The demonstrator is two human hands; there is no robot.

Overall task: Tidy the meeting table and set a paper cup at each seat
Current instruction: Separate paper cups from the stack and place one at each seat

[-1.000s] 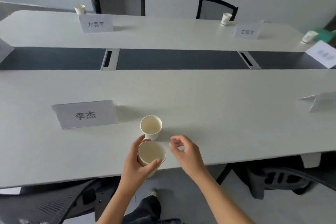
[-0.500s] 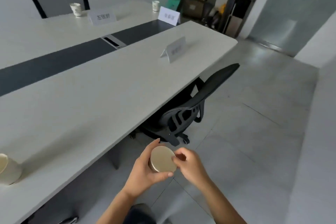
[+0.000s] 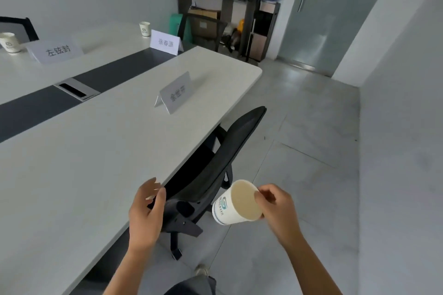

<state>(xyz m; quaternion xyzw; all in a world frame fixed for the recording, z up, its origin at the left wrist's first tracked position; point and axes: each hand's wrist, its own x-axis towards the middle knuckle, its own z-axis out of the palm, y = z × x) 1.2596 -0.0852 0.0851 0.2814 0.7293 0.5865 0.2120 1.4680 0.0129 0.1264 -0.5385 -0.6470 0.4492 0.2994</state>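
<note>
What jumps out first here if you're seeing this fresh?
The empty paper cup, tilted and pinched at its rim by the right hand, off the table beside the black chair. Next, the nearest name card on the table's near side has no cup beside it, while both far cards do.

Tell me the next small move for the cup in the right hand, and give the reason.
Probably carry the paper cup, which the right hand pinches at its rim, tilted over the floor, forward and stand it beside the near name card. That card has no cup by it, while the far name card already has a far cup next to it.
</note>
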